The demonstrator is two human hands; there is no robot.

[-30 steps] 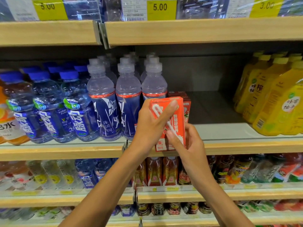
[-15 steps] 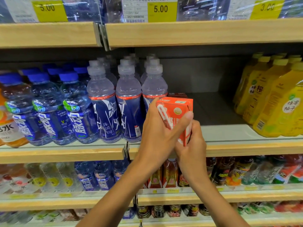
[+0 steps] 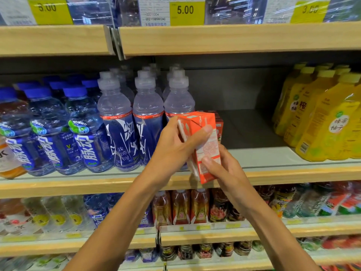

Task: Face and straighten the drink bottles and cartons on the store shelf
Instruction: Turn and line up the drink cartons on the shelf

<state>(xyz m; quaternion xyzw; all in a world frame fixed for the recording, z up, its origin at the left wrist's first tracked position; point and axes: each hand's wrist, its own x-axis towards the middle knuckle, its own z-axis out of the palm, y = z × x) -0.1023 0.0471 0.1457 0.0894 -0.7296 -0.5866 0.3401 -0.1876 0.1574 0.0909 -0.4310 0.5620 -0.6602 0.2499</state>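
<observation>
Left hand [image 3: 173,151] and right hand [image 3: 224,171] both grip the orange rectangular paperboard drink carton [image 3: 203,145]. It's held tilted, not upright, in front of the lip of the wood-edged middle shelf [image 3: 293,173]. Left thumb lies across the upper side panel; right thumb presses the lower fine-print panel. The remaining fingers of both hands curl round the far side, out of sight. The white wrapped straw [image 3: 183,133] and the print panel face the camera, so the two-handed hold reads as a mid-turn grip to bring the brand face outward; that's a guess. The carton's bottom corner overlaps the shelf lip in view; can't tell if it touches. Just behind the carton stands a dark red carton [image 3: 219,126], mostly hidden, probably marking the row it belongs to. Left of the carton are clear sports-cap bottles with dark blue labels [image 3: 117,124], labels facing out, then round blue-capped bottles [image 3: 48,133] further left. Well right of the carton are yellow square-shouldered bottles [image 3: 322,124], cut off by the frame edge. Above the carton, the yellow price tag [image 3: 185,10] reads 5.00; neighbouring tags are smeared. Below the carton, the lower-shelf bottles are too blurred to read. The carton's front face isn't visible.
</observation>
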